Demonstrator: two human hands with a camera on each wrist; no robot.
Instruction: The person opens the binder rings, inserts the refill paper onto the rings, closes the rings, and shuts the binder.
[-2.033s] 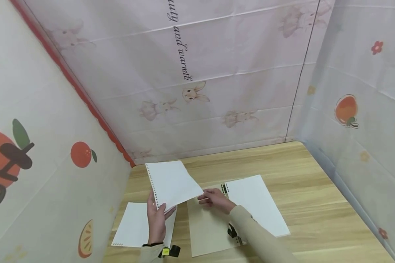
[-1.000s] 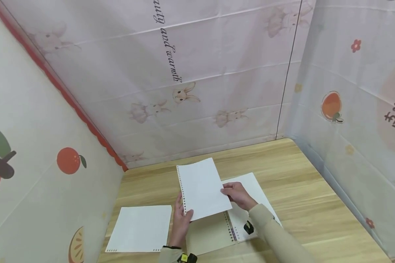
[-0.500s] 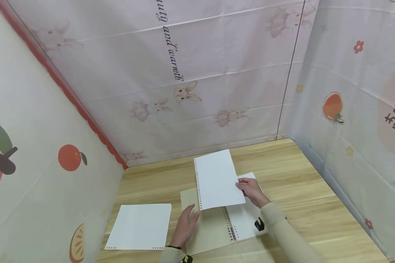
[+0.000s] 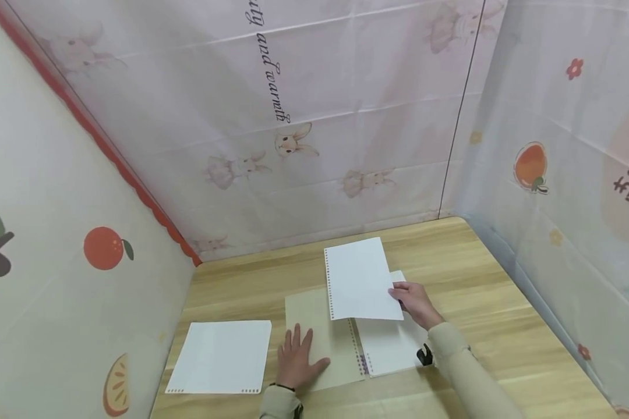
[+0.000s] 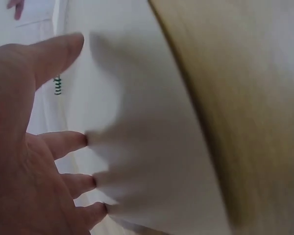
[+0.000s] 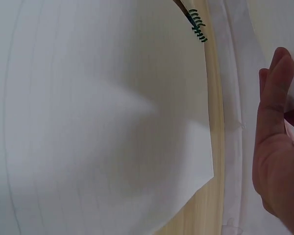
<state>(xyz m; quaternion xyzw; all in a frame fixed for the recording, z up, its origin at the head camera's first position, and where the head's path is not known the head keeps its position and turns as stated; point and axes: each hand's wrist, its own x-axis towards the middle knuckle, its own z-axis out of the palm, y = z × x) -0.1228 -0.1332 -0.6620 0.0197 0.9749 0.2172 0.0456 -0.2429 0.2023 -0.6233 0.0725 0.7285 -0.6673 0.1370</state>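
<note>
An open notebook lies on the table, its beige cover [image 4: 306, 308] turned to the left and its white pages [image 4: 393, 346] on the right. Across the cover my left hand [image 4: 297, 362] rests with fingers spread; in the left wrist view its fingertips touch the cover's surface [image 5: 152, 122]. My right hand [image 4: 415, 302] pinches a loose white sheet [image 4: 364, 279] by its right edge. Punched holes run down the sheet's left side. It hangs above the notebook, hiding the upper binding. Green binding rings [image 6: 198, 27] show in the right wrist view.
Another white punched sheet [image 4: 220, 355] lies flat on the wooden table [image 4: 241, 279], left of the notebook. Printed fabric walls [image 4: 314, 203] enclose the table at the back, left and right.
My left hand has let go of the loose sheet and moved down onto the beige cover. With the sheet, my right hand has moved right, over the notebook's white pages.
</note>
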